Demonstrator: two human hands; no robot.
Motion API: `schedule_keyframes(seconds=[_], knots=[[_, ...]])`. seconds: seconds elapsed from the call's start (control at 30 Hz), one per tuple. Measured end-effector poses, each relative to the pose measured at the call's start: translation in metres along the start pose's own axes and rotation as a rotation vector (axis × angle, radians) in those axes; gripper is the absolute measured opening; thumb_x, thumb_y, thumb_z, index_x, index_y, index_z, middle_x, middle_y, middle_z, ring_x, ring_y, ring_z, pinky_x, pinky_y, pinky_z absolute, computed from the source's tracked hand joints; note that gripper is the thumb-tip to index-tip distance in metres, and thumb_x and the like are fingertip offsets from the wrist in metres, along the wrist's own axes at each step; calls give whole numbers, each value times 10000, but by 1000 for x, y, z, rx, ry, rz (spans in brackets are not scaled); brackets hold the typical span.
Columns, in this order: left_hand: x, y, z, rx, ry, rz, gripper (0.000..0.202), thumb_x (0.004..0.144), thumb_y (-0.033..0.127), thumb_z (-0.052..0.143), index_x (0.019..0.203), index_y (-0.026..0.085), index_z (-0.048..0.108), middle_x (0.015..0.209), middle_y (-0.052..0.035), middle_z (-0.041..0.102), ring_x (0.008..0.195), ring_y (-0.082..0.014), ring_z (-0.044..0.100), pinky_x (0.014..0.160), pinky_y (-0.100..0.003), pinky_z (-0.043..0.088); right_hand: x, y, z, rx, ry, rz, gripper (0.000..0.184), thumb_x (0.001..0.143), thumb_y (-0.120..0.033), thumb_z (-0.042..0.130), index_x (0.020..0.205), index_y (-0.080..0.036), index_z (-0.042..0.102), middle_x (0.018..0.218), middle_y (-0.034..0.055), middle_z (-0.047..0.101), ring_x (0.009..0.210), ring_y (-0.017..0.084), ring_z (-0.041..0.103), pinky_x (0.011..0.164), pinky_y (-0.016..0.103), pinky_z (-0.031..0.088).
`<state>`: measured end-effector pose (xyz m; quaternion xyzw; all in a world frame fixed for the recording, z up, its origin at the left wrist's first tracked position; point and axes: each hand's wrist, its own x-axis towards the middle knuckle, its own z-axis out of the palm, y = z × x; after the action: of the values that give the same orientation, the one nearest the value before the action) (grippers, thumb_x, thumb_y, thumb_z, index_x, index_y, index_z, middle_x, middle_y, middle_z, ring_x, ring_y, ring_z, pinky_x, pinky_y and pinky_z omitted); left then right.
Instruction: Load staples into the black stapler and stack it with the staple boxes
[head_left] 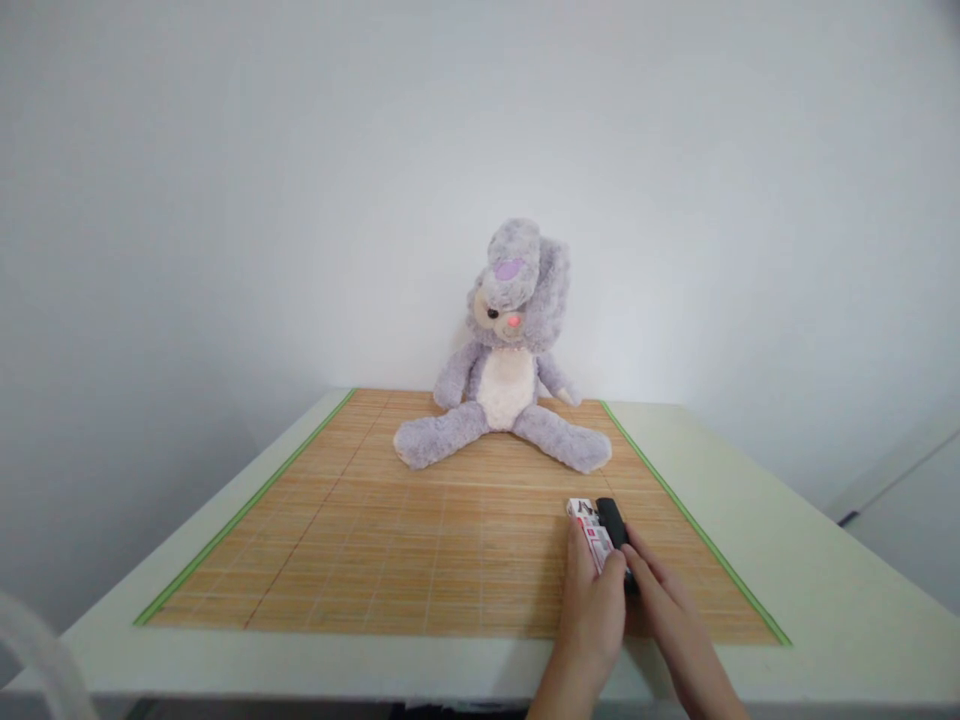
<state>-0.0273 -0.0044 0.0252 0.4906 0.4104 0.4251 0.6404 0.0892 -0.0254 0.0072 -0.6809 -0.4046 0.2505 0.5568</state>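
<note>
In the lower right of the frame, a small white-and-red box is touched by the fingers of the left hand. A black oblong object just beside it is touched by the right hand. Both hands are held fairly flat, and whether either thing is actually gripped cannot be told. Both things are laid on a bamboo mat spread over the tabletop. A plush rabbit is seated at frame centre.

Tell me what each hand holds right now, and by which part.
The left hand pinches the near end of the white-and-red box; the right hand pinches the near end of the black object. Both lie side by side on the bamboo mat.
</note>
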Motion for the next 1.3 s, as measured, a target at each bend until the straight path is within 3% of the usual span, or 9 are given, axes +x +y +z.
schedule_keyframes(seconds=[0.17,0.33,0.5,0.6,0.73,0.87,1.03,1.17,1.3], knots=[[-6,6,-53,127,85,14,735,918,380,531,1610,210,349,1627,-61,432,1538,-245,346,1265,-355,279,-22,-8,47,33,-138,-36,641,873,-610,598,1381,-224,665,1370,91,696,1395,306,554,1236,524,353],[-12,11,-107,278,168,25,697,943,349,434,1614,191,328,1663,-42,360,1525,-210,371,1239,-338,341,-46,-11,100,25,-253,-79,662,942,-594,513,1483,-215,564,1504,97,585,1451,292,492,1255,527,316],[-16,15,-133,347,270,22,679,927,299,432,1592,176,376,1651,-63,382,1537,-227,348,1266,-384,300,-50,-10,129,-29,-321,-111,686,976,-575,447,1515,-157,511,1542,128,542,1434,280,512,1243,477,355],[-18,15,-135,323,282,41,672,920,307,461,1580,191,402,1612,-72,452,1505,-250,408,1246,-398,341,-43,-14,133,-14,-309,-145,686,956,-537,491,1514,-138,490,1489,161,587,1310,293,620,1156,456,466],[-20,11,-131,347,289,71,672,925,304,462,1579,174,378,1612,-92,454,1492,-238,427,1233,-363,354,-30,-20,130,-22,-276,-170,764,893,-472,572,1561,-140,403,1261,149,711,1024,278,723,955,433,575],[-24,9,-128,494,335,131,691,901,314,526,1553,147,368,1581,-145,469,1443,-249,473,1209,-373,380,-13,-15,116,-80,-250,-179,822,863,-439,585,1582,-116,355,1155,128,722,912,253,707,867,400,574],[-34,18,-127,931,535,172,646,825,320,652,1433,167,498,1374,-165,574,1323,-339,517,1130,-487,404,4,-1,95,-100,-170,-161,849,837,-496,623,1575,-162,368,1111,89,716,814,228,678,775,385,565],[-39,19,-127,1038,570,135,389,853,320,626,1218,186,611,1163,-126,651,1128,-317,608,974,-439,466,-2,1,90,-44,-155,-196,786,856,-499,630,1544,-180,422,1082,74,715,870,231,679,839,396,557],[-43,18,-141,1049,566,142,309,857,333,627,1141,213,635,1096,-91,678,1042,-289,637,923,-401,466,-8,-2,91,-17,-130,-168,807,840,-505,654,1543,-182,423,1057,71,717,846,232,674,815,390,556]])
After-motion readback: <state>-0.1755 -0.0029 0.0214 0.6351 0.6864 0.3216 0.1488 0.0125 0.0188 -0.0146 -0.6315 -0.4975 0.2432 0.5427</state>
